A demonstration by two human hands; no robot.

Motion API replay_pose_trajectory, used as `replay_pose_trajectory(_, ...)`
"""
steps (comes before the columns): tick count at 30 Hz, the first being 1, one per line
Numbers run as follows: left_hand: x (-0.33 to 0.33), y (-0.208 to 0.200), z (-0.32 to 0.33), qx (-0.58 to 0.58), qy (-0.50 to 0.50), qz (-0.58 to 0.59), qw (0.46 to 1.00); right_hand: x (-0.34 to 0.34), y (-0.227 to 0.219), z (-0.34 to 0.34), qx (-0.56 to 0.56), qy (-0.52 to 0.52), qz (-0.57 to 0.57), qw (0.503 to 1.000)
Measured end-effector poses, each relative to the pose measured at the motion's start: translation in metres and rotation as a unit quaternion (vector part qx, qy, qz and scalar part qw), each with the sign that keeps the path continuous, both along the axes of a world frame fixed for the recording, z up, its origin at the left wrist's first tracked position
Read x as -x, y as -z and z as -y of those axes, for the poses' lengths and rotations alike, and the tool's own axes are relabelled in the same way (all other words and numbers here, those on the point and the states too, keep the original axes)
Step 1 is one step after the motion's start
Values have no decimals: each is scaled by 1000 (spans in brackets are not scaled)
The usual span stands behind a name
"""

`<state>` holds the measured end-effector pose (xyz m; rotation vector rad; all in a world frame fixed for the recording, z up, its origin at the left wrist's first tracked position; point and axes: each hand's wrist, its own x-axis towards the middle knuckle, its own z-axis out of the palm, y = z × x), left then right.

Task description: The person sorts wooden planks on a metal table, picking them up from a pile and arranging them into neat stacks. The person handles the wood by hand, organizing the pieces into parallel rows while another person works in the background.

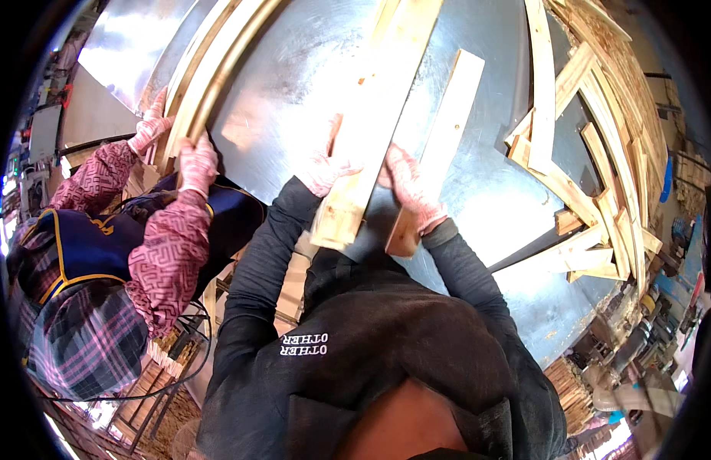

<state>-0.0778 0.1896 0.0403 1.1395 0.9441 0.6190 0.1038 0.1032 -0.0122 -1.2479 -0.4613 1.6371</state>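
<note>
A long pale wooden board (394, 84) lies lengthwise before me on a metal-topped table (294, 69), its near end close to my body. My left hand (329, 167), in a pinkish-white glove, grips its left edge with the thumb up along the side. On the opposite edge my gloved right hand (411, 188) holds the same board, the fingertips partly hidden against it. A shorter wooden board (453, 111) lies to the right. It passes beneath my right hand, and its darker near end shows below the wrist.
At the left, a co-worker's gloved hands (196, 163) hold long wooden strips (217, 65). Several loose offcuts and strips (543, 84) lie piled along the table's right side. A black cable (206, 345) hangs at lower left. Stacked wood (566, 391) stands below right.
</note>
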Motion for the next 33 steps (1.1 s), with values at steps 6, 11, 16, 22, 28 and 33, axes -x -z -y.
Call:
replay_pose_trajectory(6,-2,24,7,372,-106,438,812,25,-50,-17,-107,28,-30,993)
replay_pose_trajectory(11,18,46,-11,222,-91,-156,958,28,-45,-26,-40,-21,54,998)
replay_pose_trajectory(16,13,0,-35,20,-15,-413,910,42,-41,-33,5,-94,216,972)
replay_pose_trajectory(22,-10,-24,-15,-160,-76,-600,780,11,-79,-68,-73,-451,439,774)
replay_pose_trajectory(28,-5,-33,-25,-139,-14,-623,770,-136,-29,-121,53,46,735,675)
replay_pose_trajectory(33,76,-18,-21,-198,-8,-643,740,-164,15,-110,70,-16,793,605)
